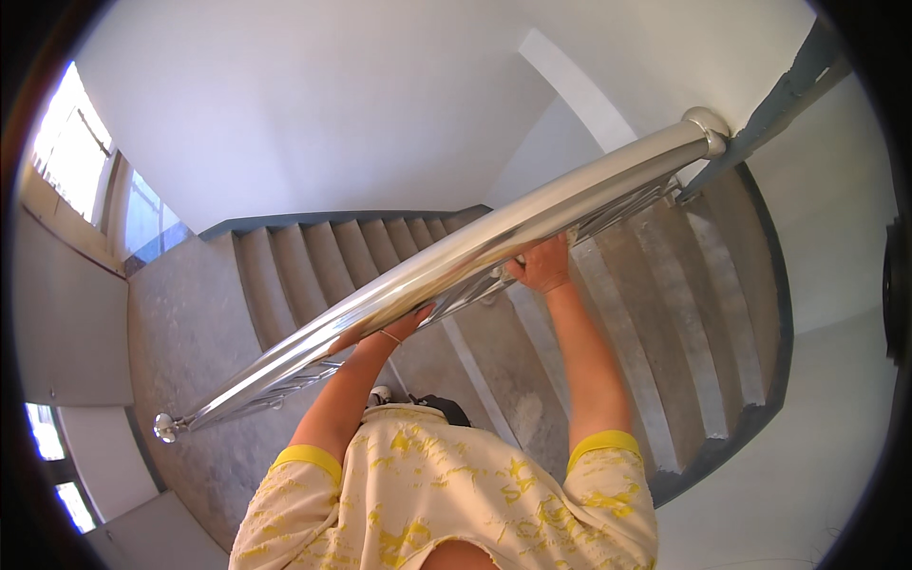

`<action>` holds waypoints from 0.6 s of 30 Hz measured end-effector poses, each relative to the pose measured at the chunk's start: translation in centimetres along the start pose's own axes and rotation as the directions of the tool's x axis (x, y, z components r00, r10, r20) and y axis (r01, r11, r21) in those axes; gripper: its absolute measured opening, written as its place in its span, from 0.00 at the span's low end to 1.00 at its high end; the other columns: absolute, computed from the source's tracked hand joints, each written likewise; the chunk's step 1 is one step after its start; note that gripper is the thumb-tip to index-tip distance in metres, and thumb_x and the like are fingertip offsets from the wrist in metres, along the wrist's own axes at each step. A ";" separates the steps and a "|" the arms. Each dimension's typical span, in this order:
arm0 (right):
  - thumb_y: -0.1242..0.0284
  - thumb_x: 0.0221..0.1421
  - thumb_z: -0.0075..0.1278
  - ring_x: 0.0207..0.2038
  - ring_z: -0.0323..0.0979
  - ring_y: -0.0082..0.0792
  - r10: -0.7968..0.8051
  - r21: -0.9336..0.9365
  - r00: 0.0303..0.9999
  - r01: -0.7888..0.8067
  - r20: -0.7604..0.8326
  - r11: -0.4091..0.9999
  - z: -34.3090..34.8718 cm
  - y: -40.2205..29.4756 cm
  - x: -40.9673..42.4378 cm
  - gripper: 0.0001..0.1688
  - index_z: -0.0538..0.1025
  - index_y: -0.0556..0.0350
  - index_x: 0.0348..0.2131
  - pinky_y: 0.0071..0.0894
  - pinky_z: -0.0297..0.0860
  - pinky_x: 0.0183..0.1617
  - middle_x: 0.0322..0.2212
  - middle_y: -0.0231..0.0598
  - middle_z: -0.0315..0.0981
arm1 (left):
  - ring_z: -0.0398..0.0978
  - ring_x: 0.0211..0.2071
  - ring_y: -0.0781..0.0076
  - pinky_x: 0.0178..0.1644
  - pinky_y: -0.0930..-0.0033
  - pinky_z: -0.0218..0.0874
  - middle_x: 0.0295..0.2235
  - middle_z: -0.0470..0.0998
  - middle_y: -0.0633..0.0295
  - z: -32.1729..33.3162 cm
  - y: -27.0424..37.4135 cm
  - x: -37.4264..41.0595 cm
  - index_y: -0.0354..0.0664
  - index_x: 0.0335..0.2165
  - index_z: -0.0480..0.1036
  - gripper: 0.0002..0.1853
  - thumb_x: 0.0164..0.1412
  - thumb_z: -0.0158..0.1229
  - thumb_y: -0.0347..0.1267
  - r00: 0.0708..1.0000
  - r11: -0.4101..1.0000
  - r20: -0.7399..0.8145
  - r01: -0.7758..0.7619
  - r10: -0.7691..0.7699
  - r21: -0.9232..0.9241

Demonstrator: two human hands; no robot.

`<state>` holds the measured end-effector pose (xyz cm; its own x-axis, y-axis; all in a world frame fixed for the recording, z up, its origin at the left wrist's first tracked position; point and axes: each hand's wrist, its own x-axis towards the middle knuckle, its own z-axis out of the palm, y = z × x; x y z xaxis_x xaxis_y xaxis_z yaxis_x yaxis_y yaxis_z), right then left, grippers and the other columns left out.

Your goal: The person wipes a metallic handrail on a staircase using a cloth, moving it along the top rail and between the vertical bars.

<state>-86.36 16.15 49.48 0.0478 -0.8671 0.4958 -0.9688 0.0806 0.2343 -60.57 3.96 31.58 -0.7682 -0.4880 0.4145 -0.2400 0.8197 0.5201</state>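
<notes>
A polished metal handrail (442, 256) slants across the view in front of me, with thin metal balusters (306, 381) beneath it. My right hand (547, 265) is bent just below the rail at the upper balusters. A bit of pale material, seemingly cloth (516, 265), shows at its fingers, which are partly hidden. Lower down the slope, my left hand (407, 325) reaches under the rail at the balusters. The rail covers part of that hand, so its grip is hidden. A thin bracelet (390, 336) circles the left wrist.
Concrete steps (499, 370) lie below me and rise to the right. Beyond the rail, another flight (335, 260) runs along a white wall (306, 107). A round metal ball (165, 427) caps the rail's lower end, near the landing floor (192, 342). Bright windows (75, 149) are at left.
</notes>
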 end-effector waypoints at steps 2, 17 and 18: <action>0.51 0.45 0.50 0.43 0.67 0.39 0.001 0.044 1.000 0.000 -0.008 0.999 0.7 -1.6 -0.2 0.24 0.76 0.42 0.39 0.50 0.55 0.48 0.38 0.36 0.72 | 0.66 0.53 0.59 0.55 0.58 0.56 0.51 0.70 0.61 0.2 0.0 -0.1 0.50 0.50 0.70 0.27 0.59 0.50 0.52 0.993 0.997 0.087 0.079 -0.079 0.014; 0.49 0.50 0.47 0.57 0.57 0.45 -0.099 0.187 0.991 0.080 0.095 0.979 3.1 -12.8 0.3 0.31 0.75 0.49 0.46 0.55 0.49 0.61 0.49 0.41 0.68 | 0.70 0.45 0.49 0.50 0.54 0.60 0.43 0.73 0.50 -1.0 -0.4 0.2 0.42 0.46 0.70 0.25 0.52 0.61 0.42 1.000 1.000 0.011 -0.003 0.004 -0.011; 0.48 0.50 0.47 0.57 0.58 0.46 -0.150 0.185 0.982 0.128 0.112 0.974 3.1 -12.0 0.5 0.32 0.75 0.49 0.45 0.55 0.50 0.61 0.49 0.41 0.68 | 0.69 0.45 0.49 0.50 0.54 0.60 0.43 0.72 0.50 -1.2 -0.4 0.2 0.42 0.46 0.70 0.24 0.52 0.60 0.42 0.997 0.999 0.069 0.035 -0.036 0.015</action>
<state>-75.46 13.27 44.32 0.1650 -0.9190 0.3581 -0.9829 -0.1231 0.1367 -59.88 3.19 32.33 -0.7980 -0.4953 0.3432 -0.2756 0.8065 0.5230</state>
